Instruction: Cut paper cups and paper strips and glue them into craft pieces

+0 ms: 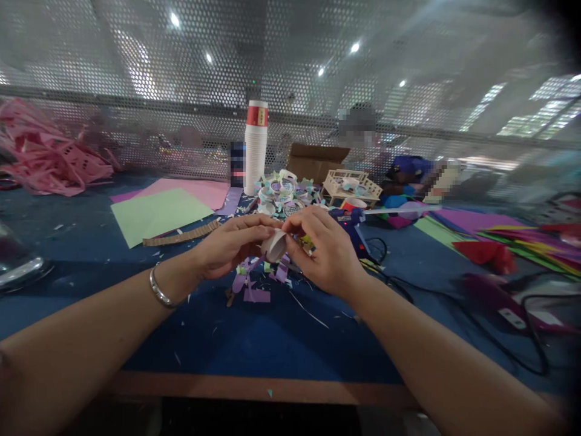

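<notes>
My left hand point(240, 238) and my right hand point(320, 248) meet above the middle of the table. Between them is a small white curled paper piece point(274, 246), shaped like a short roll or ring. The left fingers hold its left side, while the right thumb and fingers pinch its right edge. Purple paper scraps point(257, 295) lie on the table below the hands. Just behind the fingers sits a pile of white rings with purple and pale green paper bits point(282, 189). A blue glue gun point(353, 230) stands by the right hand, partly hidden by it.
A tall stack of paper cups point(256, 151) stands at the back, near a cardboard box point(315, 162). Green paper point(163, 212) and a corrugated strip point(181, 236) lie left. Pink strips point(54, 151) are heaped far left. Black cable point(472, 339) and coloured sheets point(481, 219) lie right.
</notes>
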Action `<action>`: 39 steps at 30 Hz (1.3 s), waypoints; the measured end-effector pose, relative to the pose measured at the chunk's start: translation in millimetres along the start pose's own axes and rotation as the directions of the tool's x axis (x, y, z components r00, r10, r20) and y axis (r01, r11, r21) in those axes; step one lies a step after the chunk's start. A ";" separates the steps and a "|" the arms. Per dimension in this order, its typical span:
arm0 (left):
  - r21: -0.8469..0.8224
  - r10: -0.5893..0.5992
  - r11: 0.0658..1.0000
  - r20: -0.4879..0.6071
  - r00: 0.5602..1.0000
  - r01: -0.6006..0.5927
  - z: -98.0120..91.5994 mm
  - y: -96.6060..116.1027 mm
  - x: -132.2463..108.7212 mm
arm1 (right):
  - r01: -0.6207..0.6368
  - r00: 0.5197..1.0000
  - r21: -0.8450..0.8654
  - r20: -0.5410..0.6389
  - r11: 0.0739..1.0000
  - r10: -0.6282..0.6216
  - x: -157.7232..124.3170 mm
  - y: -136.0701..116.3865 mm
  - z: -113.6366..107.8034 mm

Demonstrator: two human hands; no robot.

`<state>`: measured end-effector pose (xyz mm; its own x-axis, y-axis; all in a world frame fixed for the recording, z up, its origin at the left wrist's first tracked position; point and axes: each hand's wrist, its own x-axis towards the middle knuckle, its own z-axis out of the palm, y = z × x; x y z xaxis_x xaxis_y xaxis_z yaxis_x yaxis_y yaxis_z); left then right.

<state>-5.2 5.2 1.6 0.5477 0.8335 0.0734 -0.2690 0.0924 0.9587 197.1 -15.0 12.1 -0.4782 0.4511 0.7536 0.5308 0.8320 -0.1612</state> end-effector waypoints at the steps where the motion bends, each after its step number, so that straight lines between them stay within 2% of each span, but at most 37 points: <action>1: -0.004 -0.009 1.000 0.001 1.000 0.009 -0.5 -0.6 0.1 | 0.010 1.000 -0.008 0.005 1.000 -0.010 0.0 0.7 0.8; 9: -0.002 -0.071 0.998 0.008 0.997 0.071 -1.6 -2.0 1.0 | 0.076 0.996 -0.078 0.043 0.994 -0.073 -0.6 3.3 6.6; 16: -0.002 -0.077 0.997 0.022 0.997 0.077 -3.5 -3.2 0.7 | 0.107 0.994 -0.171 0.055 0.980 -0.099 -3.1 5.9 11.2; 25: 0.000 -0.191 0.982 -0.028 0.981 0.191 -1.4 1.3 0.8 | 0.140 0.988 -0.241 0.096 0.960 -0.120 -3.4 5.4 12.5; 30: -0.052 -0.173 0.984 -0.094 0.980 0.168 2.3 1.1 2.0 | 0.084 0.994 -0.225 0.087 0.971 -0.066 -4.4 6.9 12.9; 34: -0.141 -0.225 0.969 -0.164 0.960 0.203 2.5 -6.7 5.0 | 0.056 0.994 -0.180 0.107 0.982 -0.037 -6.7 6.8 19.2; 39: -0.172 -0.237 0.962 -0.130 0.963 0.214 -4.1 -15.4 10.5 | -0.071 0.990 -0.081 0.114 0.994 0.080 -5.5 10.4 18.8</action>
<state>1.5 14.8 -13.5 0.4877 0.8515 -0.1925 -0.2779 0.3605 0.8904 192.1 -2.8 -5.8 -0.5106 0.5501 0.6609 0.6187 0.7688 -0.1619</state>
